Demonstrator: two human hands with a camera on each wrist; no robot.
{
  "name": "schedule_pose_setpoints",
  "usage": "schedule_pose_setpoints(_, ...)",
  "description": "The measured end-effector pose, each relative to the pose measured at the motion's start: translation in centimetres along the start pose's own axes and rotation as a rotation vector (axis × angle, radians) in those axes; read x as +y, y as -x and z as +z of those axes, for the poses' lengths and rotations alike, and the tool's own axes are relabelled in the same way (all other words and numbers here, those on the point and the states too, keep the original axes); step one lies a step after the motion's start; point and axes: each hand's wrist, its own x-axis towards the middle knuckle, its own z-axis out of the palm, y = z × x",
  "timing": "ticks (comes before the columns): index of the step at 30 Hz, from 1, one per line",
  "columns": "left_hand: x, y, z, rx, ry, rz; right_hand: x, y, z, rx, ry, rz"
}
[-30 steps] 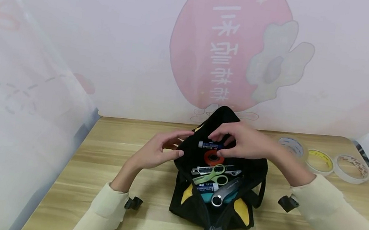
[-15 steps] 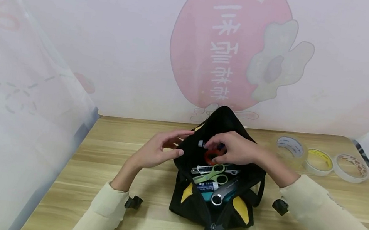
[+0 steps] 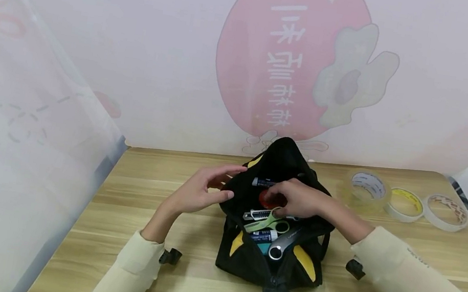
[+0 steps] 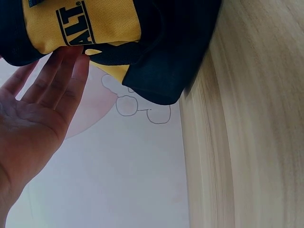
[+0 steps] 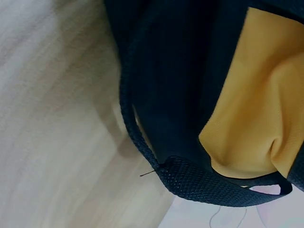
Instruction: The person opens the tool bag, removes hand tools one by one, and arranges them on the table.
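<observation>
A soft black fabric bag with yellow panels (image 3: 242, 266) stands with its mouth open on the pale wood-grain surface (image 3: 133, 206), in front of a white sheet printed with pink shapes (image 3: 174, 59). The left hand (image 3: 206, 189) rests at the bag's left edge, its fingers extended and the thumb well apart from them; the left wrist view shows the fingertips going behind a yellow panel lettered "ALT". The right hand (image 3: 298, 199) reaches inside the bag, fingers bent over a red ring-shaped roll (image 3: 267, 199); I cannot tell whether they pinch it. The roll lies in the bag's interior, partly covered by that hand. Just beyond it is a dark blue tube with a pale end (image 3: 263, 183). Nearer the bag's front are a slim white-and-black cutter (image 3: 257, 215), light green scissors (image 3: 256, 225), a second dark blue tube with a white cap (image 3: 264, 237) and a grey rounded tool (image 3: 285, 244). To the right, three tape rolls (image 3: 402, 217) sit side by side on the surface. The right wrist view shows only the bag's side and strap, the surface and some sheet.
</observation>
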Motion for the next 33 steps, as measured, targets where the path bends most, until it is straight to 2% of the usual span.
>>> schedule_pose_setpoints(3, 0.0, 0.0, -0.1, -0.003, -0.001, 0.007, 0.1, 0.0, 0.2, -0.022, 0.022, 0.036)
schedule_pose_setpoints(7, 0.0, 0.0, 0.0, -0.003, 0.006, 0.010, 0.2, 0.0, 0.4, -0.037, 0.032, 0.042)
schedule_pose_setpoints(14, 0.0, -0.1, -0.1, -0.001, 0.007, 0.004, 0.1, 0.3, 0.4, -0.037, 0.021, 0.001)
schedule_pose_setpoints(22, -0.1, -0.1, -0.1, -0.006, 0.010, 0.020, -0.3, 0.8, 0.3, -0.032, 0.018, 0.000)
schedule_pose_setpoints(28, 0.0, -0.1, -0.1, -0.004, 0.011, 0.020, -0.4, 1.4, 0.1, -0.056, -0.017, -0.045)
schedule_pose_setpoints(33, 0.0, -0.1, -0.1, -0.004, 0.015, 0.022, -0.9, 1.9, -0.5, -0.026, -0.036, -0.082)
